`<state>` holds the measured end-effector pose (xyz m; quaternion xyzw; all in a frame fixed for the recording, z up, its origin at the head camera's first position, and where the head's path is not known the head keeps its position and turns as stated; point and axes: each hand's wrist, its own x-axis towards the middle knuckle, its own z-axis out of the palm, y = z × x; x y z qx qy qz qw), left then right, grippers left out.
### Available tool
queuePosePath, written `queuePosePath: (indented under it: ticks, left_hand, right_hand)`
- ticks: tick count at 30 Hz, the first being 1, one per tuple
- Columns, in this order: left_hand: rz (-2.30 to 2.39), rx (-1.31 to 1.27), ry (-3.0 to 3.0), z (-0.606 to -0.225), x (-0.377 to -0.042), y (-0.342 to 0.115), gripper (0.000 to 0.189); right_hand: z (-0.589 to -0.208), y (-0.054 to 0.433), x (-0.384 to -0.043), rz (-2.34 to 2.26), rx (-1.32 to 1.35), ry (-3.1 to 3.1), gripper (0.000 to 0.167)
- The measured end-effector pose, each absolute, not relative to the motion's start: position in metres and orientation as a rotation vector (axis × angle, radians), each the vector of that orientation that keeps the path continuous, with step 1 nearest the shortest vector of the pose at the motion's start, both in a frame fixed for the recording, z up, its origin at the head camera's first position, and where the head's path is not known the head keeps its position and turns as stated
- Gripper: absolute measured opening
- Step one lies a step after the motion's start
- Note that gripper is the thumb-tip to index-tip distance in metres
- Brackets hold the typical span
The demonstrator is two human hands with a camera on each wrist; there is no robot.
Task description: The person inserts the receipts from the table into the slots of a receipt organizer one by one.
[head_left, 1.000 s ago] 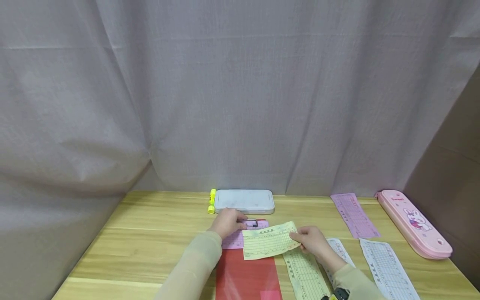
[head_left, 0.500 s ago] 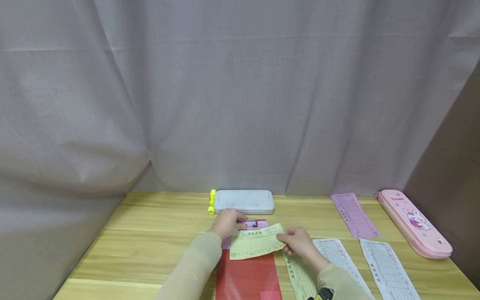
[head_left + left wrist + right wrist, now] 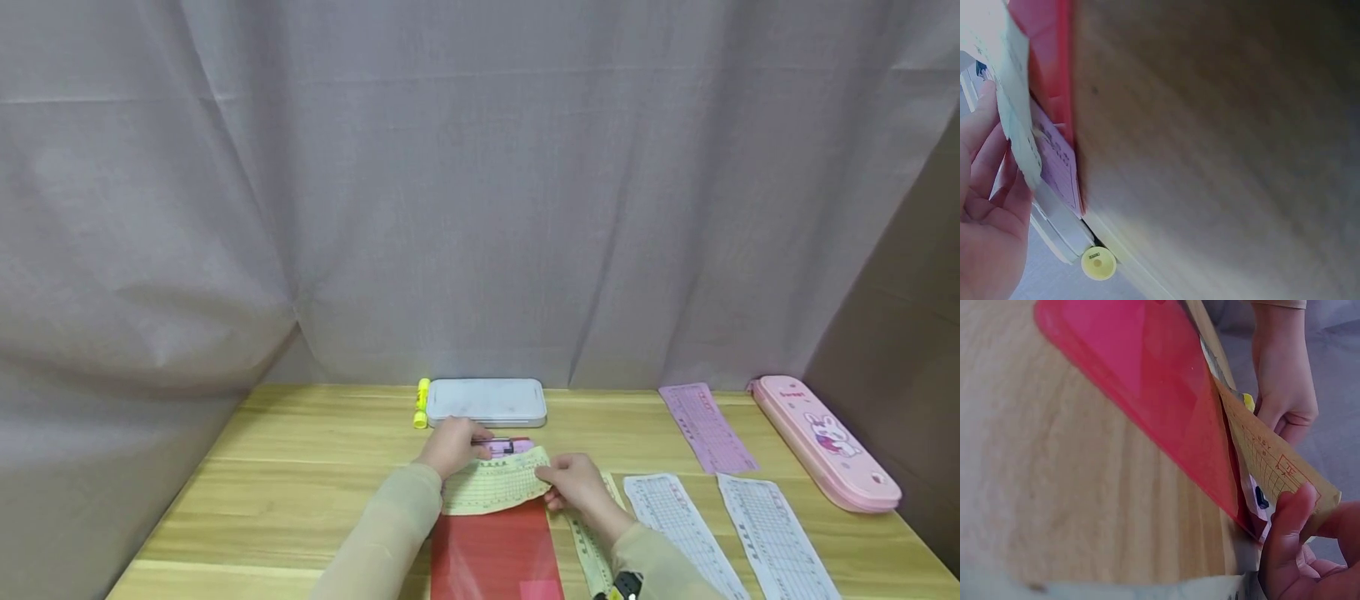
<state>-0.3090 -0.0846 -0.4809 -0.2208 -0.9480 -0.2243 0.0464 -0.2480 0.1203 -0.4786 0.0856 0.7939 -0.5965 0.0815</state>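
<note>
My right hand (image 3: pixel 581 486) pinches the right end of a yellow printed form (image 3: pixel 495 487) between thumb and fingers. The form bows slightly over the upper part of a red clipboard folder (image 3: pixel 491 550). At the folder's top, my left hand (image 3: pixel 452 446) holds the dark metal clip (image 3: pixel 510 447) with thumb and fingers. A purple form (image 3: pixel 1057 159) lies beneath the yellow one on the folder, mostly covered in the head view. In the left wrist view, the yellow form's end stands right by the left fingers (image 3: pixel 988 159).
Behind the folder stand a pale grey case (image 3: pixel 487 400) and a yellow glue stick (image 3: pixel 422 404). To the right lie another yellow form (image 3: pixel 592 558), two white forms (image 3: pixel 682 525), a purple form (image 3: pixel 707 427) and a pink pencil case (image 3: pixel 825 442). A grey curtain (image 3: pixel 480 192) hangs behind.
My right hand has carried the yellow form leftward over the folder, and the form now reaches the left hand. The left hand stays at the clip. More of a white form is uncovered.
</note>
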Motion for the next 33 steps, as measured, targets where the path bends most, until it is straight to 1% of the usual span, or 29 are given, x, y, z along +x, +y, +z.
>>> queuePosePath:
  ticks: [17,22,30,33]
  left_hand:
    - [-0.705,-0.632,-2.955,-0.481,-0.310,-0.084,0.028]
    - [-0.715,-0.638,-2.947,-0.481,-0.310,-0.084,0.028]
    - [-0.694,-0.627,-2.968,-0.481,-0.310,-0.083,0.030]
    - [-0.705,-0.618,-2.978,-0.479,-0.310,-0.083,0.031]
  right_hand:
    - [-0.480,0.105,-0.249,-1.776,0.208,2.357,0.010]
    - [-0.478,0.100,-0.250,-1.775,0.189,2.360,0.011]
    - [-0.486,0.104,-0.254,-1.778,0.251,2.330,0.013]
    - [-0.488,0.105,-0.256,-1.777,0.238,2.324,0.018]
